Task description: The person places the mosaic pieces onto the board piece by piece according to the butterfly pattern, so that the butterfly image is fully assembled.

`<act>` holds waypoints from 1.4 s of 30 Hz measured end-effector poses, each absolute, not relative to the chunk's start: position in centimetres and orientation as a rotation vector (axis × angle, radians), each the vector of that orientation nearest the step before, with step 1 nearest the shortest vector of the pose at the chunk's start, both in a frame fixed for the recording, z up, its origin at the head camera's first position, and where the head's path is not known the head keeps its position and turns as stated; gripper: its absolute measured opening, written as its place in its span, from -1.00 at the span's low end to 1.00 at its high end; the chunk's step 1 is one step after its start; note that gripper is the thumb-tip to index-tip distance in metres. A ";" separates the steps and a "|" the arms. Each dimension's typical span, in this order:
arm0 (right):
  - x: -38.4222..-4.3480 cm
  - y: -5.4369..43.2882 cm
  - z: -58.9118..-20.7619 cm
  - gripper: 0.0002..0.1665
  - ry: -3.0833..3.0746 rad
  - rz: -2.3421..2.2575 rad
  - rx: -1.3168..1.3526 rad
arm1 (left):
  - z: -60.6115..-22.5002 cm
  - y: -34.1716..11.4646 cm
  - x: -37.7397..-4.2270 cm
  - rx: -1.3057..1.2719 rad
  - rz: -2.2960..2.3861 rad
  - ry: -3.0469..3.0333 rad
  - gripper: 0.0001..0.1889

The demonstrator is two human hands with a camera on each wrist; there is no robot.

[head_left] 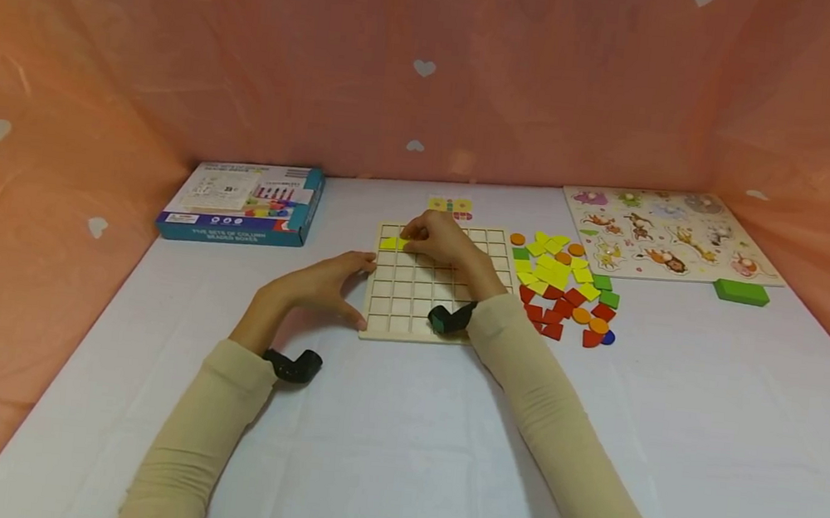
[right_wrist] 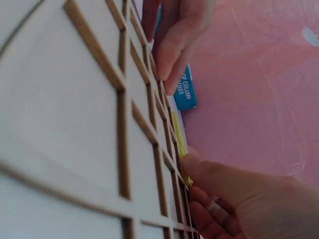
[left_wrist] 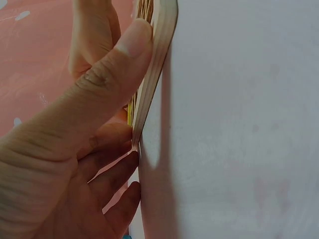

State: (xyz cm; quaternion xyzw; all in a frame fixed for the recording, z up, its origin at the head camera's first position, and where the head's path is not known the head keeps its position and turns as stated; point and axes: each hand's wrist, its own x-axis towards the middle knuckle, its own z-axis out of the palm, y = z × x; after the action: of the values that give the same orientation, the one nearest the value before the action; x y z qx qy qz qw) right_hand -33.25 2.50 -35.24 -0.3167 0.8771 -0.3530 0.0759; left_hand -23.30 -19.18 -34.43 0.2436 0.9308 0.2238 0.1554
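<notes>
A wooden grid board (head_left: 401, 306) lies flat on the white table. My left hand (head_left: 318, 283) is at its left side, thumb by the near corner and fingers along the edge. In the left wrist view, the thumb (left_wrist: 102, 74) presses the board's side (left_wrist: 158, 47) and the fingers are fairly straight. My right hand (head_left: 447, 241) reaches over the board and pinches a yellow tile (head_left: 405, 245) at the second row from the far edge. Left of it, another yellow tile (head_left: 388, 243) sits in a cell. The right wrist view shows thumb and fingertips meeting at the yellow tile's edge (right_wrist: 186, 180).
Loose yellow, red, green, orange and blue pieces (head_left: 552, 272) lie right of the board. A small pattern card (head_left: 450, 204) is behind it. Farther right are an animal puzzle board (head_left: 658, 232) and a green block (head_left: 740, 292). A blue box (head_left: 240, 202) stands back left.
</notes>
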 end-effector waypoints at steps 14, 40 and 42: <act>-34.3 11.6 -31.3 -0.69 2.753 -1.222 -0.849 | -34.7 -19.2 -23.3 0.693 0.659 2.679 0.05; -34.2 18.6 -34.3 -0.58 2.910 -0.911 -0.193 | -34.9 -19.2 -23.4 0.663 0.659 2.673 0.04; -34.4 18.5 -34.3 -0.59 2.930 -0.881 -0.238 | -34.9 -19.2 -23.4 0.653 0.658 2.673 0.04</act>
State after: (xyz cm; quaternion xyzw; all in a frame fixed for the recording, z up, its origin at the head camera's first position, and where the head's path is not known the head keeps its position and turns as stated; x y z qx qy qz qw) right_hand -34.39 18.47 -34.26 -0.0774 0.9541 -0.2871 0.0364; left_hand -23.42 -19.23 -34.94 0.2279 0.9332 0.2299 0.1557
